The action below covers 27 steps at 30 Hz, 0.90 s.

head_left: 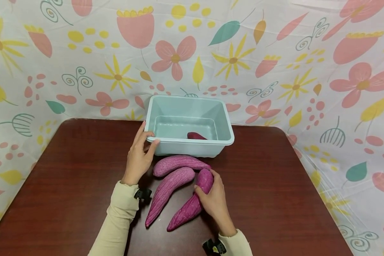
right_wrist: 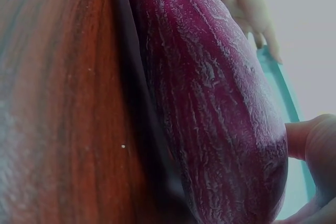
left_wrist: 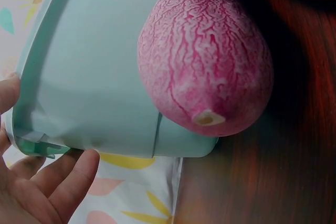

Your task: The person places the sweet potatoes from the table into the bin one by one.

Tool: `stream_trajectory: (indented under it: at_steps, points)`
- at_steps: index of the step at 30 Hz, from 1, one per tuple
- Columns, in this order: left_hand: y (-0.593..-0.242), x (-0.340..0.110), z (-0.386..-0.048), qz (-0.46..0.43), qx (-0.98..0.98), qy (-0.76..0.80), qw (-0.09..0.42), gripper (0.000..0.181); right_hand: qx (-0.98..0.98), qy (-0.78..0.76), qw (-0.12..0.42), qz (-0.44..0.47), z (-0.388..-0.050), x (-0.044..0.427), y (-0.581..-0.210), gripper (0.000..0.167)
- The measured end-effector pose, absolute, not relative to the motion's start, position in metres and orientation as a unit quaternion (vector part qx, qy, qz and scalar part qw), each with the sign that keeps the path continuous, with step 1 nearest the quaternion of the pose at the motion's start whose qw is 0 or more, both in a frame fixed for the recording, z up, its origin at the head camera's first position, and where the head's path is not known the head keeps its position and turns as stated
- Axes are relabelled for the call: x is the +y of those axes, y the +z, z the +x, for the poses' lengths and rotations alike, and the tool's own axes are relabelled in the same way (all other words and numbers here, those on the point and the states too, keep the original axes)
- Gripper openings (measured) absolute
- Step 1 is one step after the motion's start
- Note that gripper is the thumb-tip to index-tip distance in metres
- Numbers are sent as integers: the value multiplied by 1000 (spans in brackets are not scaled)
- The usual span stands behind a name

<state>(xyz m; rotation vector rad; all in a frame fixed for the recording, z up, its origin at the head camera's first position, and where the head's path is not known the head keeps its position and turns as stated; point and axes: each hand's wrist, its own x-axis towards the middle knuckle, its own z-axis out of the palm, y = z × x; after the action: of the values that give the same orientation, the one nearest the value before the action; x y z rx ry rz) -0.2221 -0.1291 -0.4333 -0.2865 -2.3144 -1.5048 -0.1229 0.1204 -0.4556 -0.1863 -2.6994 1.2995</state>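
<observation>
My right hand [head_left: 215,201] grips a purple sweet potato [head_left: 187,212] near its thick upper end, thumb on one side and fingers on the other. The right wrist view shows this wrinkled sweet potato [right_wrist: 210,93] close up, along the tabletop. My left hand [head_left: 138,156] holds the front left corner of a pale blue-green plastic bin [head_left: 188,147], its fingers at the rim [left_wrist: 14,114]. Two more sweet potatoes lie before the bin: one crosswise [head_left: 179,164], one slanting [head_left: 170,193]. Inside the bin, part of a darker purple piece [head_left: 196,136] shows; the front wall hides the rest.
The bin stands at the back of a dark brown wooden table [head_left: 284,192], close to a flower-printed cloth [head_left: 236,67]. Black wrist cameras [head_left: 143,195] sit on both wrists. Light sleeves [head_left: 115,220] cover the forearms.
</observation>
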Motion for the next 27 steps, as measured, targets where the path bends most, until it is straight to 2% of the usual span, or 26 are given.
stream_trajectory:
  at_steps: [27]
  points:
    - [-432, -129, -220, -92, -832, -515, 185, 28, -889, 449, 79, -35, -130, 122, -425, 70]
